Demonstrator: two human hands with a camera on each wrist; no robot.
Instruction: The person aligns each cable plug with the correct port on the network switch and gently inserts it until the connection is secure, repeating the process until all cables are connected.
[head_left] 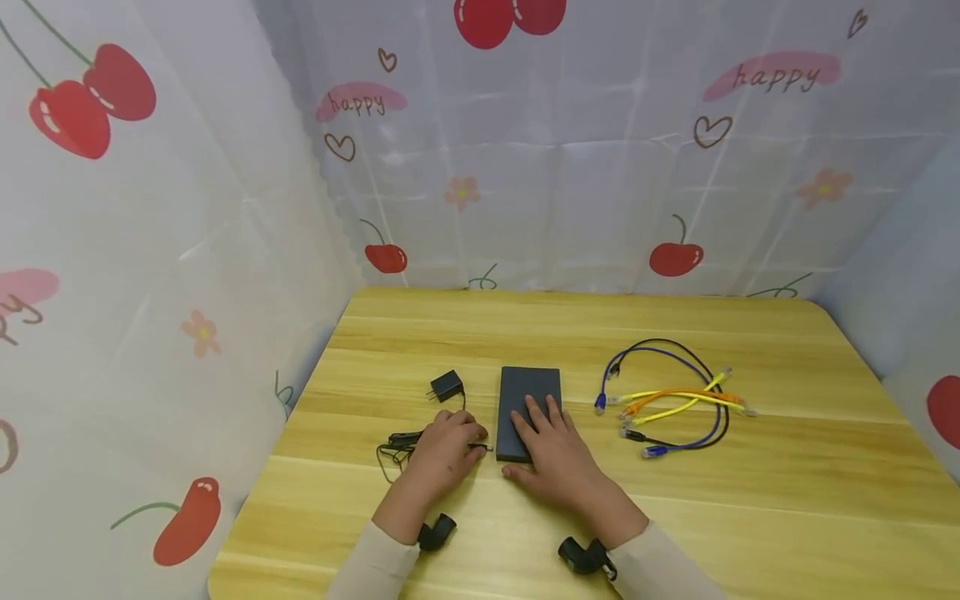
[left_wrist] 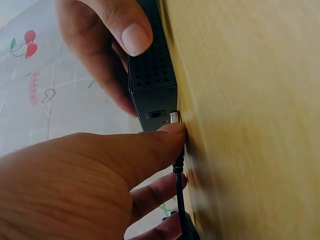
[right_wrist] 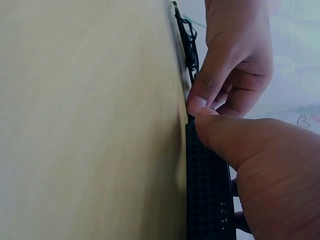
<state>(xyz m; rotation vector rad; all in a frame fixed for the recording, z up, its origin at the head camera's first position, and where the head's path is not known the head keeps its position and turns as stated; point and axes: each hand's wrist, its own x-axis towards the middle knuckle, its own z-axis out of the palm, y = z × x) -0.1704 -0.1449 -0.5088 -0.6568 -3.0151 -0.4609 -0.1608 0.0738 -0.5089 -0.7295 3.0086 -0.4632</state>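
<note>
On the table lies a flat black box (head_left: 521, 387), likely a network device, with vent holes along one side. My right hand (head_left: 561, 463) rests on it, fingers spread over the top and thumb against the perforated side. Just left of the box, my left hand (head_left: 442, 454) pinches the barrel plug (left_wrist: 174, 117) of a power cord between thumb and fingers. In the left wrist view, the plug's metal tip is beside the round power port (left_wrist: 157, 114), not in it. The cord (head_left: 390, 452) bunches by my left hand; its black power adapter (head_left: 447, 385) lies beyond.
Several network cables lie in a loose heap to the right: yellow, an orange cable (head_left: 675, 392), blue and black. The wooden table (head_left: 795, 500) meets a printed curtain (head_left: 555, 183) at the back. Black wrist mounts (head_left: 581, 557) sit on both wrists.
</note>
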